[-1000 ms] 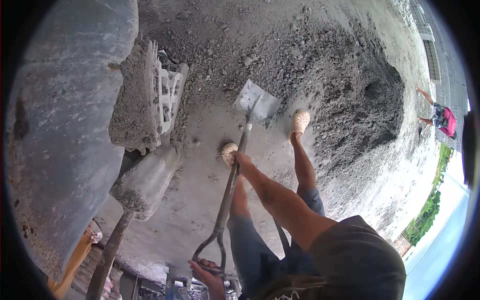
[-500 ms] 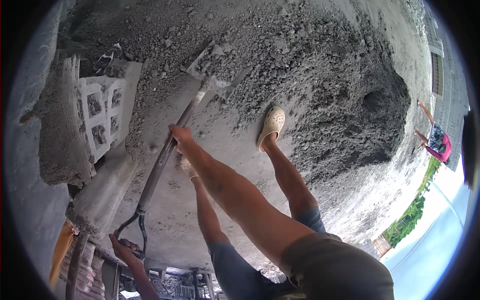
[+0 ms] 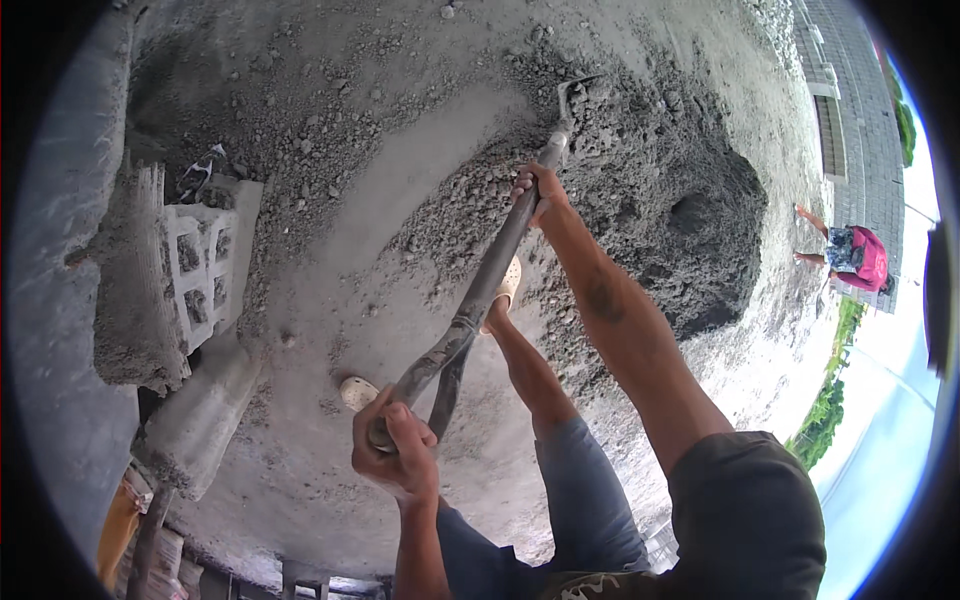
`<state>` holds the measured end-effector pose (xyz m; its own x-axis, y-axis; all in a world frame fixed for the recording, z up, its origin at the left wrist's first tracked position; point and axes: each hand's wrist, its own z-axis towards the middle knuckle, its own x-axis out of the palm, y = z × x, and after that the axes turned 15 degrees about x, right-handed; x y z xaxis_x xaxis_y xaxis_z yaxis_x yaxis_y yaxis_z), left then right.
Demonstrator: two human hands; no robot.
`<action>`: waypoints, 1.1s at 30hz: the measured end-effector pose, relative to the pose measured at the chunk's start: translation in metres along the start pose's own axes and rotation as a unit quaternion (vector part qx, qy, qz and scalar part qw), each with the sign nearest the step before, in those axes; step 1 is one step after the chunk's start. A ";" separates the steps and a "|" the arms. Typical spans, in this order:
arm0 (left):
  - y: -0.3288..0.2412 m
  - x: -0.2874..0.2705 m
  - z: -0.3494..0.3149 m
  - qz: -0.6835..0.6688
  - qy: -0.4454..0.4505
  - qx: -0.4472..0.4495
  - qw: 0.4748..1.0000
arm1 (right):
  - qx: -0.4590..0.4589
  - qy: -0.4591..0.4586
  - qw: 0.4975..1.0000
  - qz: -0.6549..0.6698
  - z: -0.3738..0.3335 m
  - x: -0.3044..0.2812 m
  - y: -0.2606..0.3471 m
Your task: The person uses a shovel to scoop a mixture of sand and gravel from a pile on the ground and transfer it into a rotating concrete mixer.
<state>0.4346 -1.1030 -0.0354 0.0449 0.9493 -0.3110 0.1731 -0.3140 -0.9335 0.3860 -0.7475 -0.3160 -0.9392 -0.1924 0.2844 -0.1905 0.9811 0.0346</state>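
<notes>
A long-handled shovel point(image 3: 490, 275) slants from lower left to upper middle, held in both hands. My left hand point(image 3: 400, 455) is closed around its grip at the near end. Farther along, my right hand point(image 3: 543, 195) wraps the shaft close to the blade. The shovel blade point(image 3: 568, 100) is at the far side of a grey pile of damp, crumbly mix point(image 3: 640, 200), seen nearly edge-on. What lies on the blade cannot be made out. A beige perforated clog point(image 3: 358, 393) is on my left foot; the other clog point(image 3: 508, 282) stands at the pile's near edge.
At the left stands a hollow concrete block point(image 3: 205, 265) beside a rough grey slab point(image 3: 130, 290). Below them is a grey, curved blade-like piece point(image 3: 200, 425) with a handle. Another person in a pink top point(image 3: 870, 260) bends over at the far right. Loose lumps point(image 3: 310, 160) dot the ground.
The shovel has swung from the left to the right, its blade now at the pile. Both hands moved right with it, still gripping. A smooth scraped strip now shows where lumps lay.
</notes>
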 end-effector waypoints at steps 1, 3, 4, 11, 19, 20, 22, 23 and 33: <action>-0.004 -0.020 -0.011 0.005 -0.012 -0.012 1.000 | 0.013 0.000 1.000 -0.011 -0.016 -0.007 -0.011; 0.010 -0.079 -0.039 0.009 -0.052 -0.061 0.997 | 0.033 -0.072 0.997 -0.020 -0.027 0.010 -0.097; 0.017 -0.125 -0.051 0.047 -0.082 -0.086 0.992 | 0.061 -0.059 0.996 -0.025 -0.033 0.018 -0.158; 0.127 -0.461 -0.142 0.269 -0.325 -0.317 0.850 | 0.330 -0.125 0.935 -0.026 -0.046 0.012 -0.580; 0.159 -0.368 -0.057 0.149 -0.206 -0.265 0.930 | 0.274 -0.127 0.953 0.003 0.044 -0.025 -0.489; 0.159 -0.321 -0.044 0.116 -0.177 -0.252 0.944 | 0.252 -0.085 0.964 0.016 0.063 -0.032 -0.429; 0.147 -0.200 -0.011 0.080 -0.142 -0.251 0.954 | 0.205 -0.060 0.977 0.014 0.098 -0.048 -0.295; 0.140 -0.137 0.005 0.089 -0.125 -0.241 0.958 | 0.201 -0.045 0.978 0.025 0.107 -0.052 -0.234; 0.234 0.048 0.039 -0.061 -0.062 -0.220 0.972 | 0.037 -0.089 0.995 0.032 0.164 -0.113 -0.035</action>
<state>0.4393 -1.1312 -0.2757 -0.1164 0.9618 -0.2480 0.5743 -0.1385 -0.8069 0.4516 -0.7639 -0.5064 -0.9845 -0.1376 0.1086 -0.1436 0.9884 -0.0496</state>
